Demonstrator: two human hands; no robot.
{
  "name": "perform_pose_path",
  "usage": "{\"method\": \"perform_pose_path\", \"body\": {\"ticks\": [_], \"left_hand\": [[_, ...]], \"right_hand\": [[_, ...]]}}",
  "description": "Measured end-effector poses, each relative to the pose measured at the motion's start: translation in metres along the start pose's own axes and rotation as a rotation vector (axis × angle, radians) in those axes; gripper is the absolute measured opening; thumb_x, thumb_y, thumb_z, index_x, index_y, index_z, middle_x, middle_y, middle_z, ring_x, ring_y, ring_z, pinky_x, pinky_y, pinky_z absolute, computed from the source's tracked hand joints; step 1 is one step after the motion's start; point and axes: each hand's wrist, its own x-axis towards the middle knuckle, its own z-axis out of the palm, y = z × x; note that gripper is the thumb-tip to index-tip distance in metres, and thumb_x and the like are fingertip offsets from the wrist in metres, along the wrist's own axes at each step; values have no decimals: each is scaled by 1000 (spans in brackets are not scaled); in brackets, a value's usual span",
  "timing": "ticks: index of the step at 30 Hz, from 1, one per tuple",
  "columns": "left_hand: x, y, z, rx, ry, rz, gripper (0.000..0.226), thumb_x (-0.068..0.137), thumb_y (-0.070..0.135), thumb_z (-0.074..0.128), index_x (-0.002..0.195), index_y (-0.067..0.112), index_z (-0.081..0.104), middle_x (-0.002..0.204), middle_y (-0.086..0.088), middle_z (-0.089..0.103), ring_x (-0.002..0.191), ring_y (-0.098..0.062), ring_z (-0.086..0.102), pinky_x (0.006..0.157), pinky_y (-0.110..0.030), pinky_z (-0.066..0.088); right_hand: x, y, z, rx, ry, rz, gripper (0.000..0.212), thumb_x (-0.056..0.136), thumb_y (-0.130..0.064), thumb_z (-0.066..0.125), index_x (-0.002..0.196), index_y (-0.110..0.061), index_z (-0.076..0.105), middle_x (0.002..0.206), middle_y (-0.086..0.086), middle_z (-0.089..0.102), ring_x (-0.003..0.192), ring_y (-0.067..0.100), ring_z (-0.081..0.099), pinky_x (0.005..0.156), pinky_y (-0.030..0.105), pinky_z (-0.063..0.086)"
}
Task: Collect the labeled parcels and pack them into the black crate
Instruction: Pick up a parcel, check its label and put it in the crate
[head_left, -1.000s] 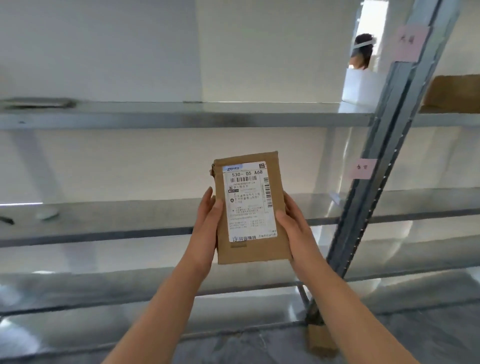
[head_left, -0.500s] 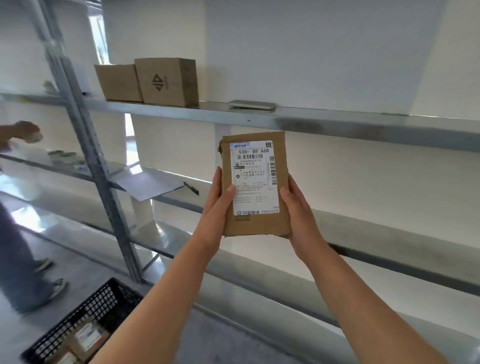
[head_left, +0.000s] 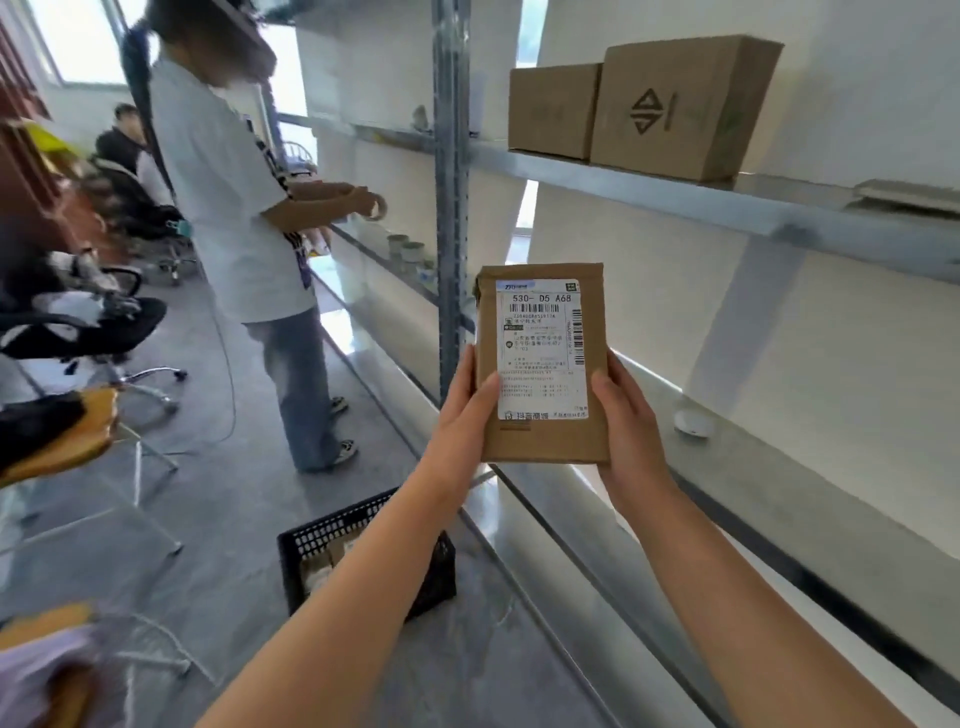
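I hold a flat brown parcel (head_left: 543, 364) with a white shipping label upright in front of me, label facing me. My left hand (head_left: 465, 415) grips its left edge, thumb on the front. My right hand (head_left: 626, 421) grips its right edge. The black crate (head_left: 363, 558) stands on the grey floor below and to the left of the parcel, beside the shelving, partly hidden by my left forearm. Inside it I see some brown parcels.
Metal shelving (head_left: 727, 202) runs along the right; two cardboard boxes (head_left: 644, 104) sit on its upper shelf. A person in a white shirt (head_left: 234, 208) stands at the shelves ahead on the left. Office chairs (head_left: 83, 322) line the left side.
My view has swung left along the shelving. The parcel stays held in both hands. The crate and the standing person have come fully into view.
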Motion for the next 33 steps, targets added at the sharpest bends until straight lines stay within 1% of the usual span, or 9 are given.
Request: {"method": "perform_pose_path", "body": {"ticks": [4,8,12,15,17,21,26,29,33], "left_hand": [[49,-8,-26,94,103,-12,42,95,46,44,136,52,34,123,22,62,110,1,61,81,-13,50],[80,-15,-61,173,225,-50,72,78,73,44,143,55,17,127,41,46,116,19,45,106,-26,32],[94,-24,-99,170,321,-126,47,76,71,43,122,72,32,128,39,45,133,-1,36,117,-42,23],[113,-36,-125,186,324,-132,51,84,64,42,134,62,31,138,22,49,132,-7,42,115,-42,28],[127,-47,-143,201,322,-141,57,90,55,44,143,50,24,136,21,52,126,-2,48,108,-30,37],[161,-74,-191,174,323,-205,49,97,40,46,141,47,26,113,38,60,102,18,56,72,0,44],[213,-117,-266,141,340,-300,61,95,38,51,147,43,19,115,39,52,94,25,54,78,-4,47],[243,-155,-304,87,301,-356,60,96,31,51,147,41,21,121,31,56,101,16,58,71,-5,48],[270,-226,-340,28,331,-420,53,96,26,51,137,52,29,114,31,63,103,6,62,73,-13,52]], "right_hand": [[69,26,18,33,-138,26,37,81,-53,55,118,-50,57,119,-11,67,108,12,65,84,32,53],[121,55,41,71,-256,77,38,88,-44,53,126,-39,55,118,-8,67,108,13,65,85,32,55],[151,87,69,61,-321,161,41,89,-44,54,130,-40,52,121,-8,66,110,13,63,95,42,51],[171,114,89,83,-376,224,51,83,-47,56,132,-36,50,123,-4,65,112,17,62,94,41,51],[184,133,104,81,-389,240,47,82,-47,55,128,-40,53,118,-8,67,108,14,64,85,32,54],[217,174,137,44,-383,302,39,81,-49,56,120,-49,56,115,-12,68,106,9,65,82,27,55],[259,236,181,-2,-341,436,30,78,-51,64,106,-58,59,114,-9,69,104,11,66,84,32,54],[277,291,197,-26,-302,516,39,72,-52,63,110,-57,57,106,-14,72,95,6,68,71,20,56],[294,378,210,-50,-318,636,36,76,-50,62,111,-57,55,112,-11,70,102,9,67,75,23,56]]}}
